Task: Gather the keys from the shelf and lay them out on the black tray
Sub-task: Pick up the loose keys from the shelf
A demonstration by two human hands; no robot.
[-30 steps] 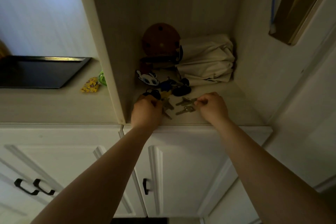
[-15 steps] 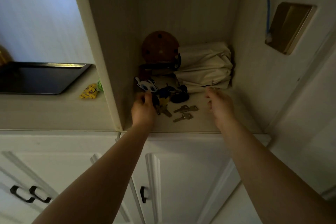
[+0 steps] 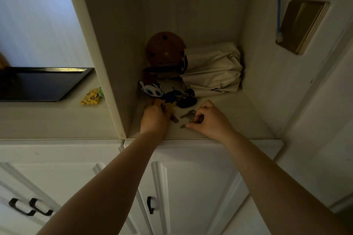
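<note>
Keys (image 3: 188, 114): loose metal ones lay near the shelf's (image 3: 229, 120) front edge, with a dark bunch and charms further back toward the left wall.
Right hand (image 3: 208, 120): fingertips curled, pinching at the loose keys — one apparently caught, though the light was too dim to be sure.
Left hand (image 3: 154, 118): closed around part of the bunch.
Black tray (image 3: 44, 84): on the worktop left of the divider, nothing on it.
Progress: gathering under way — carrying over and laying out remained.

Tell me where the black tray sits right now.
The black tray sits on the counter at far left, outside the shelf, with a yellow packet just right of it.
</note>
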